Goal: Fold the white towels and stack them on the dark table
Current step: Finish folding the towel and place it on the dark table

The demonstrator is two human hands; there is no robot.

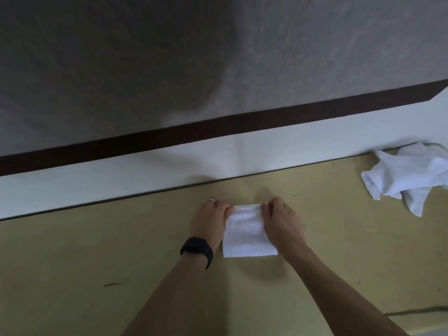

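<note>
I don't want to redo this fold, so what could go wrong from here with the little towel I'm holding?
The left hand and right hand pinch only the far corners of the folded towel; an uneven pull could skew its edges or open the layers. The crumpled towel heap at the right looks tangled, so pulling one piece may drag the rest across the table.

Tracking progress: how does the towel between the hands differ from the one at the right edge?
The held towel lies flat, folded rectangular; the right towel is crumpled. The left hand and right hand pinch the held towel; the right towel lies untouched. Both are white.
</note>
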